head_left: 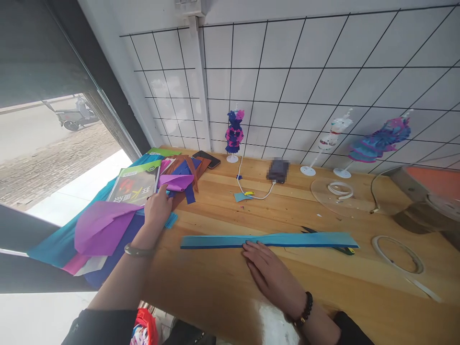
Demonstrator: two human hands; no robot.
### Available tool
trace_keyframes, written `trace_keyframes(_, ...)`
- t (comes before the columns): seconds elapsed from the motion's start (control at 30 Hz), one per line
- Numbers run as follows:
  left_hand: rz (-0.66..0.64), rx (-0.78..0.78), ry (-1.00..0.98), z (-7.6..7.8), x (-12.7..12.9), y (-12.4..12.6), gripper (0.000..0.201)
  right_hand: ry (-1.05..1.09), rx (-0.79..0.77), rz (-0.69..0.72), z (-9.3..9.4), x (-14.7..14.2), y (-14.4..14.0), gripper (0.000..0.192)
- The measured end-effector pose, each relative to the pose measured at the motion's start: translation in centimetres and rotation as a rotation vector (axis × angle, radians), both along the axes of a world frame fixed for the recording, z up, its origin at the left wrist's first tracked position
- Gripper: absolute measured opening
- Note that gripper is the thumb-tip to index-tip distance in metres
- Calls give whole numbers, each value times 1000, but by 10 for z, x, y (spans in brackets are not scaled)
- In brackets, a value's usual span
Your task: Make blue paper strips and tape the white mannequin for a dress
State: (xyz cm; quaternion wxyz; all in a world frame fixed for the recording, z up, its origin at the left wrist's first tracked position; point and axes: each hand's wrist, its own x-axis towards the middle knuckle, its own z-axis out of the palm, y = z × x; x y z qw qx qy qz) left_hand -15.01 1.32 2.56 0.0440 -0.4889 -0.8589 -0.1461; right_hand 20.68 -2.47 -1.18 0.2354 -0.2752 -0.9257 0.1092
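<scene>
The wooden table (pixel 287 282) spreads under everything, set against the tiled wall. On it, the long blue paper strip (pixel 268 240) lies flat across the middle, and that strip anchors the rest. Left of the strip, a pile of coloured paper sheets (pixel 108 225) spills over the table's edge, with a green book (pixel 134 184) on top. Behind the strip stand 3 small dress figures (pixel 235 134) along the wall. Your right hand (pixel 268 270) rests flat, fingers spread narrow, fingertips touching the strip's near edge. Your left hand (pixel 158 207) reaches into the pile, fingers curled on a purple sheet (pixel 176 182). Black scissors (pixel 323 237) lie partly under the strip's right end.
</scene>
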Motion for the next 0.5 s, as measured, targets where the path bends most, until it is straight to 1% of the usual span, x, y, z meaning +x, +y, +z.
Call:
trace_keyframes(0.1,-3,-31,128,-1,3,-1,47,19,-5,2,0,0,0,31)
trace_keyframes(0.17,-19,-40,174,-1,5,-2,49,27,-5,-1,0,0,0,31)
trace_keyframes(0.33,-76,-17,164,-4,3,-8,52,10,-14,6,-1,1,1,29)
trace_keyframes(0.5,-117,-17,155,-6,-2,-10,51,24,-19,-7,-1,2,0,29)
